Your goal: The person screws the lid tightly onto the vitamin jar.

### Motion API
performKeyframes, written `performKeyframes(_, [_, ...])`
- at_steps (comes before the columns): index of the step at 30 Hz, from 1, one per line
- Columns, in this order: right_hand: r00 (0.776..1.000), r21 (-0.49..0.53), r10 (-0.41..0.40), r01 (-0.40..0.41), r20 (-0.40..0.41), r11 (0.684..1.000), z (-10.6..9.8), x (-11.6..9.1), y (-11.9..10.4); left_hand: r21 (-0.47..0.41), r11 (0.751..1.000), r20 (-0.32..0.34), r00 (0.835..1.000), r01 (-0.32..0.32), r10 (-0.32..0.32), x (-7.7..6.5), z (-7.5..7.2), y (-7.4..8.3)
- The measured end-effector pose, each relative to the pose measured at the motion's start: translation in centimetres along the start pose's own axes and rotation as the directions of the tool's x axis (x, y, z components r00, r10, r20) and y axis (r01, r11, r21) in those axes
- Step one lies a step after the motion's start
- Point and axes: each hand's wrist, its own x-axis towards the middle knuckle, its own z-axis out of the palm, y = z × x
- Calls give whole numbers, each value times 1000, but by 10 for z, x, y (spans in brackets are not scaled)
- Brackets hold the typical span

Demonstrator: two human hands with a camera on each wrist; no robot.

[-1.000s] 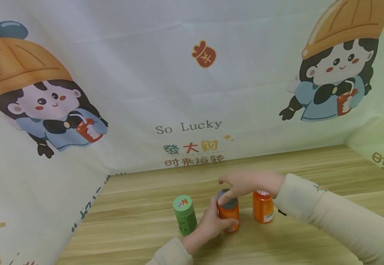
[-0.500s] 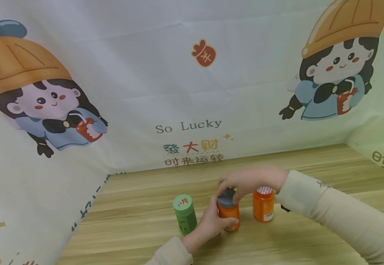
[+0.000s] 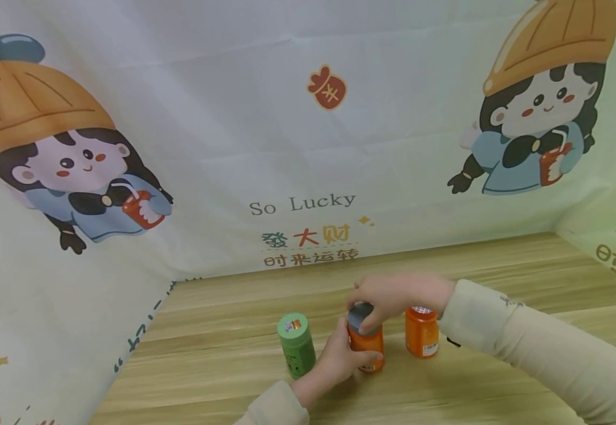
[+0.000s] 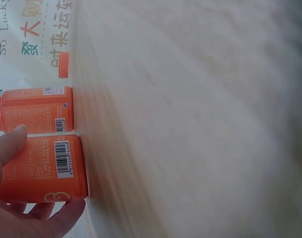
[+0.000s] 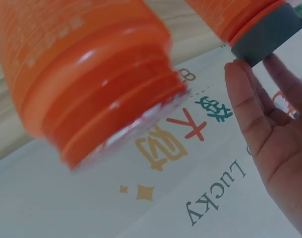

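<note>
An orange plastic bottle (image 3: 370, 347) with a grey screw cap (image 3: 358, 315) stands upright on the wooden tabletop. My left hand (image 3: 338, 355) grips its body, thumb on one side and fingers round the other, as the left wrist view also shows. From above, my right hand (image 3: 390, 293) holds the cap by its edge with thumb and fingertips; in the right wrist view the cap (image 5: 268, 34) sits on the bottle. To the right, close by, stands a second orange bottle (image 3: 422, 336), uncapped, its threaded neck (image 5: 116, 104) and pale seal showing. My right wrist partly covers its top.
A green cylindrical container (image 3: 297, 345) stands upright left of the left hand. Beyond the second bottle, a small orange piece (image 4: 63, 65) shows in the left wrist view. A dark bit (image 3: 453, 342) peeks from under the right sleeve. Printed cloth (image 3: 222, 177) walls the table's back and sides.
My right fingers, spread over the cap one second ago, closed round its edge, and the thumb has since swung left across it. The left hand and the bottle have stayed in place.
</note>
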Motion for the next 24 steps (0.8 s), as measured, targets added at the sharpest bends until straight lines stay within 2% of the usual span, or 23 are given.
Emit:
performKeyframes(7, [998,4,-3,3,-64,1000,6,2,-2,-4,1000,-5,1000,15,-15,0,2,-1])
performKeyframes(13, [996,86,34,-27,-79,996,10,1,-4,20,1000,-28,1000,-3,3,-3,2,0])
performKeyframes(22, [992,129,81,-68,-99,989,13,2,-8,109,993,-106,993,-43,55,-6,5,1])
performKeyframes(24, [992,133,76,-62,-101,989,12,2,-8,101,993,-107,992,-55,66,-6,6,2])
